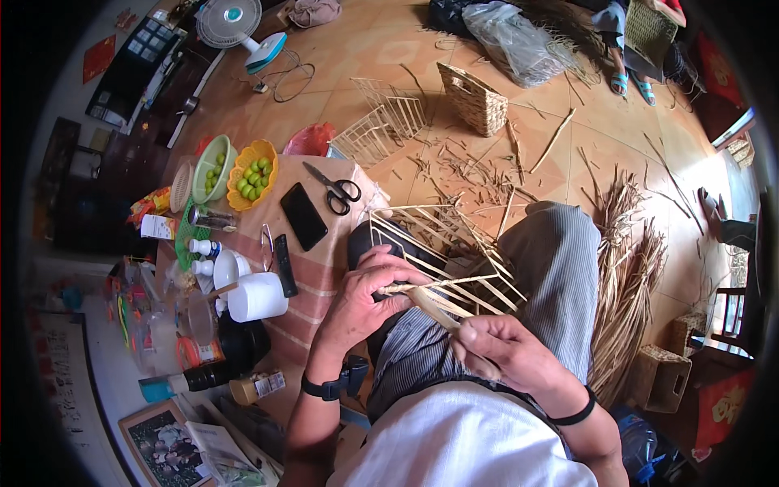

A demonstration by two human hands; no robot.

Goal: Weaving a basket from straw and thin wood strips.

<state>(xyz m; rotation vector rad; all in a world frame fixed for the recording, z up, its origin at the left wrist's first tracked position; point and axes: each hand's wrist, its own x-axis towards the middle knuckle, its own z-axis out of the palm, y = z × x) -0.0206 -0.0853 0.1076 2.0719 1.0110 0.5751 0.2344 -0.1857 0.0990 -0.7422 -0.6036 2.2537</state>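
Across my lap rests an open basket frame (473,279) of thin pale rods, its near rim partly wrapped in straw. My left hand (369,294) is closed around the left part of this rim, thumb and fingers pinching it. From there a flat straw strip (436,310) runs down to the right. My right hand (505,347) pinches that strip between thumb and curled fingers, below and to the right of the frame. The strip's tail hangs under the right hand. My left fingertips are partly hidden behind the frame.
On the table at left lie scissors (333,188), a black phone (303,216), a yellow bowl of green fruit (252,174) and a white cup (257,298). Straw bundles (621,300) lie right of my leg. A woven basket (473,99) and a bare frame (380,122) stand ahead, near straw scraps.
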